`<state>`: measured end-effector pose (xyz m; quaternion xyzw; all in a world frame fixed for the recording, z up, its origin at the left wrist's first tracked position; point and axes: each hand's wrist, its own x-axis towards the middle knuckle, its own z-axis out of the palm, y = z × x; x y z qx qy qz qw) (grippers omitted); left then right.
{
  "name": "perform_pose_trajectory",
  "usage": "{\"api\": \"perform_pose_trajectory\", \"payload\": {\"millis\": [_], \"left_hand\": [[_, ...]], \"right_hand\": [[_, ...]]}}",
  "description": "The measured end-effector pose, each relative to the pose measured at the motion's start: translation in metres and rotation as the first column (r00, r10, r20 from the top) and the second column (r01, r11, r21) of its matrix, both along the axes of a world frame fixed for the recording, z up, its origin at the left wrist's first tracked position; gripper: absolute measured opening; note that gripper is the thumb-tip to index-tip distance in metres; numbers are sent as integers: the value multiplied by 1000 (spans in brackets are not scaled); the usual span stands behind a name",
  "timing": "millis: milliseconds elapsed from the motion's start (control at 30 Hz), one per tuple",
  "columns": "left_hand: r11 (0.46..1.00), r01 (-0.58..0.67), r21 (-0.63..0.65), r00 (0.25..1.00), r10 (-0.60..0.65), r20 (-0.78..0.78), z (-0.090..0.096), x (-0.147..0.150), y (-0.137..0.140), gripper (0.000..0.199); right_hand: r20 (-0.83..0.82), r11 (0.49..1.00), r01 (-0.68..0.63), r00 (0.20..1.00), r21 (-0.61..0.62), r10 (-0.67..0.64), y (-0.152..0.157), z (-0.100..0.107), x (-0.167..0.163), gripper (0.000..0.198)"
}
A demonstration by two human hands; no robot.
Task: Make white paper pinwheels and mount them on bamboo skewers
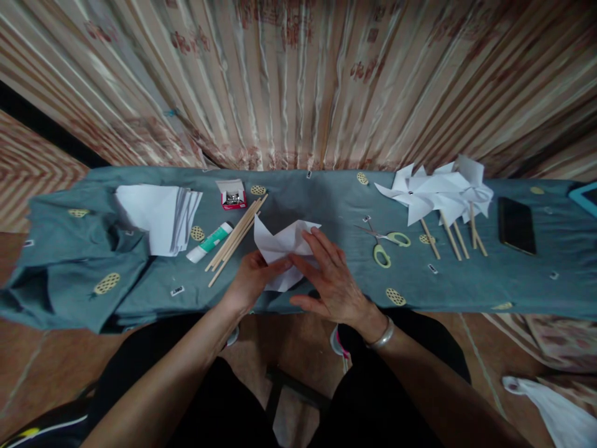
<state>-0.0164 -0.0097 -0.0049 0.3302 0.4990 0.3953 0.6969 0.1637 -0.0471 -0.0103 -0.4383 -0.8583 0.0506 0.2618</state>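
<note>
A white paper pinwheel (280, 242) without a stick lies at the front middle of the cloth-covered table, its blades folded toward the centre. My left hand (254, 277) grips its left side, thumb pressed near the middle. Over its right part my right hand (329, 274) spreads its fingers, the fingertips touching the paper and the thumb held apart. Left of the pinwheel lie several wooden sticks (236, 239). Beside them are a green and white glue stick (209, 242) and an opened small red box (233, 198) with shiny metal pieces in it.
A stack of white paper (153, 214) lies at the left. Green-handled scissors (385, 242) rest open right of my hands. Further right are several pinwheels on sticks (438, 193), a black phone (517, 225) and a blue-edged object (585, 199). A pleated curtain (289, 87) hangs behind the table.
</note>
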Motion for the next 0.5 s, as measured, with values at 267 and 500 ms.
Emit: {"api": "perform_pose_trajectory", "payload": {"millis": [267, 500], "left_hand": [[994, -97, 48, 995, 96, 26, -3, 2, 1, 33], [983, -177, 57, 984, 175, 34, -5, 3, 2, 30]], "right_hand": [[-208, 999, -2, 978, -40, -7, 3, -4, -5, 49], [-347, 999, -48, 937, -22, 38, 7, -1, -9, 45]]}}
